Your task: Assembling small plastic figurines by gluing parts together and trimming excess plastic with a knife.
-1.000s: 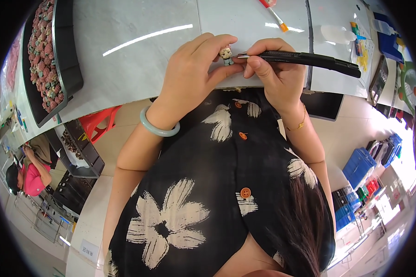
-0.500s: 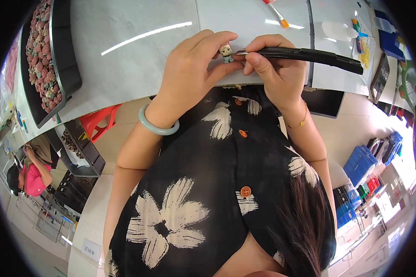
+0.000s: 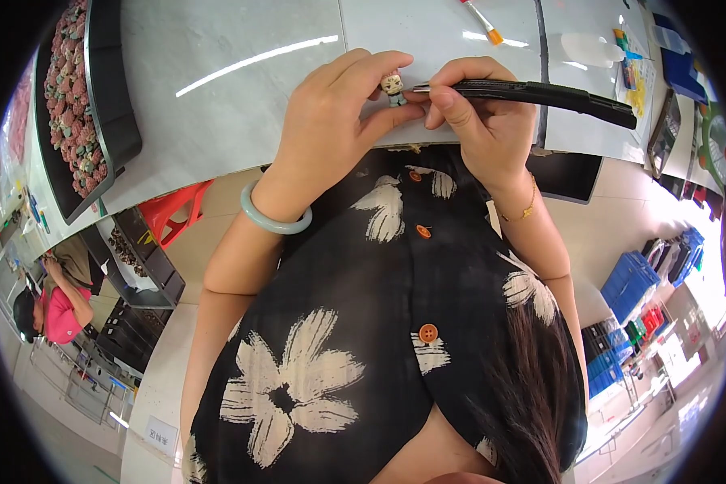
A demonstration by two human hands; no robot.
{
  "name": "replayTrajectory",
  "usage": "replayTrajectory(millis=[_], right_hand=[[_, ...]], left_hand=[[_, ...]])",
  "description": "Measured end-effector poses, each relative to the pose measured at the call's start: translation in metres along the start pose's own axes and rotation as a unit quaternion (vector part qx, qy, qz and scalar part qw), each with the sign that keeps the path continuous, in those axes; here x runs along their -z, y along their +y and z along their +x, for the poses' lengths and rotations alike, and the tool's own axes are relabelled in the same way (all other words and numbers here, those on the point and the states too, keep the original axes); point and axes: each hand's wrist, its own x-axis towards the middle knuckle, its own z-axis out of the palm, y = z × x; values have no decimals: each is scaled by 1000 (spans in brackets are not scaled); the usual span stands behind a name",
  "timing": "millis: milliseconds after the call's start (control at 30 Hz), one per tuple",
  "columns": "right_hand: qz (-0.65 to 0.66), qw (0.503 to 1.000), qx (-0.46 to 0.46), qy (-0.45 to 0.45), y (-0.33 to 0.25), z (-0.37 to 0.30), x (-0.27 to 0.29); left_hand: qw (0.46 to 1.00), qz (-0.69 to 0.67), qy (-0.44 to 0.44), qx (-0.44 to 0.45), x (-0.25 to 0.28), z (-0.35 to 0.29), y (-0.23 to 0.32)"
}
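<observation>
Between the thumb and fingers of my left hand (image 3: 331, 109) is a small painted figurine (image 3: 393, 84) with a pale head and a bluish-grey lower body, held upright. The closed fingers of my right hand (image 3: 488, 113) grip a long black craft knife (image 3: 548, 97) like a pen. Its slim metal tip points left at the figurine, a little apart from it. Both hands are just above the near edge of the grey worktable (image 3: 234, 105).
On the left stands a black tray (image 3: 113, 121) heaped with small pink and grey pieces (image 3: 73, 105). A brush (image 3: 482, 22), a translucent bottle (image 3: 590, 50) and paint tubes (image 3: 627, 68) lie at the far right. A person in pink (image 3: 60, 315) is at far left.
The knife tip has drawn back slightly from the figurine. The figurine has turned a little in my left fingers, and both hands stay in nearly the same place.
</observation>
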Motion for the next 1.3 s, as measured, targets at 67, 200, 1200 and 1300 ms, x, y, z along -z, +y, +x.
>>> replayTrajectory(millis=[67, 200, 1200, 1300], right_hand=[[2, 1000, -7, 1, -2, 0, 0], [0, 1000, 4, -3, 3, -1, -1], [32, 999, 1, 13, 10, -3, -2], [14, 1000, -5, 14, 12, -2, -2]], left_hand=[[999, 30, -4, -14, 1, 1, 0], [1000, 28, 0, -13, -1, 0, 0], [999, 44, 0, -31, -6, -4, -7], [999, 42, 0, -33, -7, -4, -10]])
